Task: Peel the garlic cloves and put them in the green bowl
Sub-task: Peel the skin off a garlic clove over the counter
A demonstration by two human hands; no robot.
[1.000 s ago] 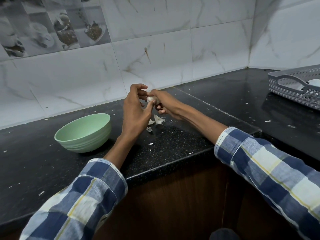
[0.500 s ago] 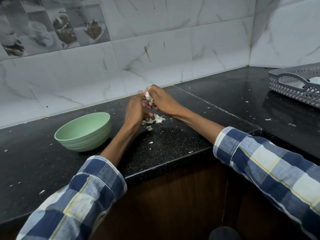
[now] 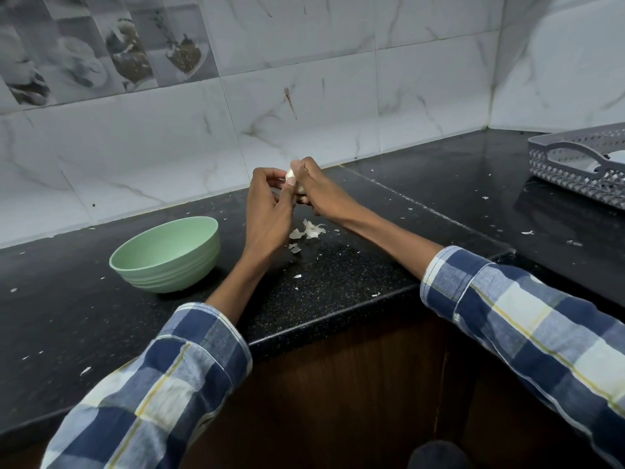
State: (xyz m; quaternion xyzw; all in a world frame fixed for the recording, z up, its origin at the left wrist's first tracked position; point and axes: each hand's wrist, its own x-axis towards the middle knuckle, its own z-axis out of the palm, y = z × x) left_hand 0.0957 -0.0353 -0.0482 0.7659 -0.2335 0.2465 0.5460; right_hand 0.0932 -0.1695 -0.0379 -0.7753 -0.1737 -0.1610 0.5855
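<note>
A pale garlic clove point(image 3: 291, 179) is held up between both hands above the black counter, near the back wall. My left hand point(image 3: 269, 211) pinches it from the left with thumb and fingers. My right hand point(image 3: 318, 191) grips it from the right, fingers curled over its top. Most of the clove is hidden by the fingers. Below the hands lies a small heap of white garlic skin point(image 3: 309, 231). The green bowl point(image 3: 167, 253) stands on the counter to the left of my left hand; no clove shows inside it.
A grey perforated plastic basket point(image 3: 575, 164) sits at the far right of the black counter point(image 3: 355, 275). Small white skin flakes are scattered over the counter. The tiled wall runs close behind the hands. The counter's front edge is just below my forearms.
Both hands stay together on the clove; they dipped toward the counter half a second ago and have risen again, and the fingers have shifted round the clove.
</note>
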